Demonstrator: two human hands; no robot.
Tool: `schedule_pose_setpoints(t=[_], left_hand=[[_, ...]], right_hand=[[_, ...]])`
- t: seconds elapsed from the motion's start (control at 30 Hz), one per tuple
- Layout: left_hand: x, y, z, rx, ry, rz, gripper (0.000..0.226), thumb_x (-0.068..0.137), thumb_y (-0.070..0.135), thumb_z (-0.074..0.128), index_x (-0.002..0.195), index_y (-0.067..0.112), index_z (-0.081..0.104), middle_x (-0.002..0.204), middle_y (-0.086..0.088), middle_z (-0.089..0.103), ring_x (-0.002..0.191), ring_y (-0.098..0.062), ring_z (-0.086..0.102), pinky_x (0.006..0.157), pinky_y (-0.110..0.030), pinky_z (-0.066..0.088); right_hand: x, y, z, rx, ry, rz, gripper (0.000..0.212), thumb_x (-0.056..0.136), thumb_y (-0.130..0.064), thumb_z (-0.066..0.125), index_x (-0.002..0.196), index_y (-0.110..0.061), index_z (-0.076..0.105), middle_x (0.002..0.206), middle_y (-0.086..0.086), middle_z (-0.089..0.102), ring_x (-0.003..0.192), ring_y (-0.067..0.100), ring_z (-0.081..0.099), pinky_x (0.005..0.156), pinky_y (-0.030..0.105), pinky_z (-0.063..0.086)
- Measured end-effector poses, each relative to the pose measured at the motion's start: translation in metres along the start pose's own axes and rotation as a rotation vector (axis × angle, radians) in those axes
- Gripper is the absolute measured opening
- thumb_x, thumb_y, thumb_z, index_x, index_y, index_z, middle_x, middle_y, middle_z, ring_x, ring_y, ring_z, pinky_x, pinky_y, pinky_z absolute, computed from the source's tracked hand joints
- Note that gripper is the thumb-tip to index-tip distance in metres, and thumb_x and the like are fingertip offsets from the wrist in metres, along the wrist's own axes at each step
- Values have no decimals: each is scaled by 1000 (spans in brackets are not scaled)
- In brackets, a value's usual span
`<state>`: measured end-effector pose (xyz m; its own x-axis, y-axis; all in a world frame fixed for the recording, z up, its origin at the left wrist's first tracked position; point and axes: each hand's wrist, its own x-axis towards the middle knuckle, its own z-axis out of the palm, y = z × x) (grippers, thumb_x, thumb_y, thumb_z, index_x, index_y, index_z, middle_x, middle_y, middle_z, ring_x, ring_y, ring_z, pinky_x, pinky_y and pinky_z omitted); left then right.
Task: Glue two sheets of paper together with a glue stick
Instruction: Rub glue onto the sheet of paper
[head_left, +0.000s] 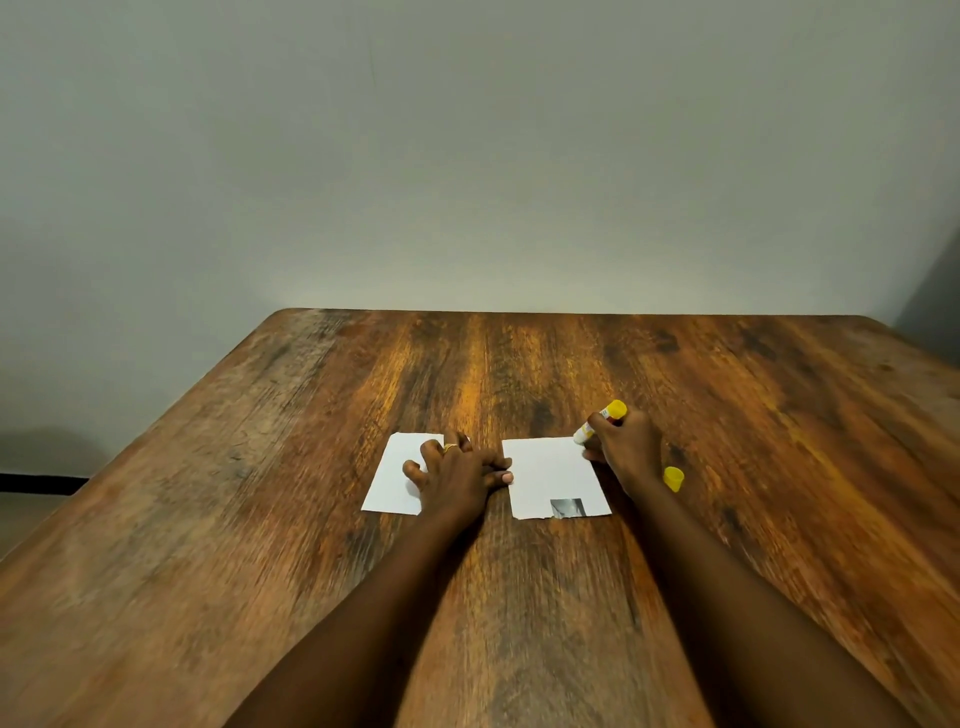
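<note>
You have both arms stretched forward over the wooden table (519, 597), and two white sheets lie side by side on it, apart from each other with a strip of bare wood between them. Your left hand (457, 475) lies flat on the left sheet (395, 483) with the fingers spread wide, holding nothing; it covers the right part of that sheet, and its thumb reaches across the gap to touch the left edge of the right sheet (550, 475). A gold ring (450, 447) shows on one finger of this hand. Your right hand (626, 449) is closed around the glue stick (600, 422), which is tilted, with its yellow base pointing up and away from you and its open white end down at the far right corner of the right sheet. The picture is a little blurred there, so I cannot say if the glue really touches the paper or is only just above it. The right sheet has a small grey printed patch (569, 507) at its near edge, and that edge looks a bit torn. The yellow cap (674, 478) lies on the table just beside your right wrist, to its right, apart from both sheets.
</note>
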<state>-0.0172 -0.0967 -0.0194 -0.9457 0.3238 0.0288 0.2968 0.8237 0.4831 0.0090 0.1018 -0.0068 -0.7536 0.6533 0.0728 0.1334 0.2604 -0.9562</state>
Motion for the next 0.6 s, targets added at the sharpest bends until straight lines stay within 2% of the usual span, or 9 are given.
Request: schedule_pose_setpoints(t=[0.07, 0.17, 0.2, 0.3, 0.33, 0.4, 0.5, 0.6], left_hand=[[-2, 3, -2, 25, 14, 2, 28, 89, 42, 54, 115, 38, 63, 138, -5, 44, 129, -31, 24, 100, -52, 19], [-5, 8, -7, 59, 49, -6, 28, 87, 38, 59, 114, 32, 66, 138, -4, 47, 133, -30, 21, 102, -51, 20], [-6, 9, -8, 63, 53, -11, 28, 86, 38, 61, 113, 31, 67, 138, -4, 47, 133, -30, 21, 102, -50, 21], [-7, 12, -14, 62, 58, -24, 27, 83, 35, 66, 108, 28, 71, 139, -3, 46, 131, -29, 21, 100, -49, 23], [-8, 14, -16, 54, 61, -30, 26, 82, 34, 67, 107, 27, 72, 139, -3, 46, 131, -29, 21, 99, -49, 23], [-8, 17, -19, 42, 64, -34, 22, 83, 30, 67, 103, 24, 73, 136, -3, 48, 130, -29, 21, 99, -49, 23], [-7, 21, -20, 27, 75, -43, 19, 84, 23, 67, 101, 19, 75, 132, -2, 53, 128, -28, 23, 99, -48, 24], [-6, 24, -20, 7, 72, -80, 19, 80, 20, 71, 98, 15, 75, 126, -1, 57, 126, -28, 24, 98, -46, 26]], right_hand=[[-1, 0, -1, 53, 20, 10, 19, 87, -9, 56, 86, 7, 65, 86, 20, 72, 73, 29, 71, 64, 38, 61], [-3, 1, -1, 98, 66, 11, 12, 88, -11, 57, 84, -3, 65, 86, 14, 71, 70, 25, 71, 51, 24, 58], [-4, 2, 0, 102, 77, 15, 10, 88, -12, 58, 84, -6, 64, 86, 13, 71, 71, 26, 71, 53, 25, 58], [-6, 3, 2, 127, 76, 39, 10, 88, -15, 59, 82, -7, 64, 86, 15, 71, 76, 31, 71, 72, 46, 60], [-7, 3, 2, 137, 72, 45, 11, 87, -15, 60, 79, -8, 64, 84, 15, 71, 76, 31, 71, 74, 50, 59], [-9, 2, 3, 166, 52, 57, 14, 86, -14, 59, 73, -11, 65, 83, 14, 72, 74, 28, 72, 72, 50, 59], [-11, 2, 4, 196, 24, 75, 13, 87, -14, 58, 81, -5, 65, 90, 17, 72, 79, 28, 72, 72, 49, 60], [-13, 3, 4, 213, 17, 81, 15, 88, -14, 57, 85, -3, 66, 90, 15, 73, 79, 25, 72, 65, 39, 61]])
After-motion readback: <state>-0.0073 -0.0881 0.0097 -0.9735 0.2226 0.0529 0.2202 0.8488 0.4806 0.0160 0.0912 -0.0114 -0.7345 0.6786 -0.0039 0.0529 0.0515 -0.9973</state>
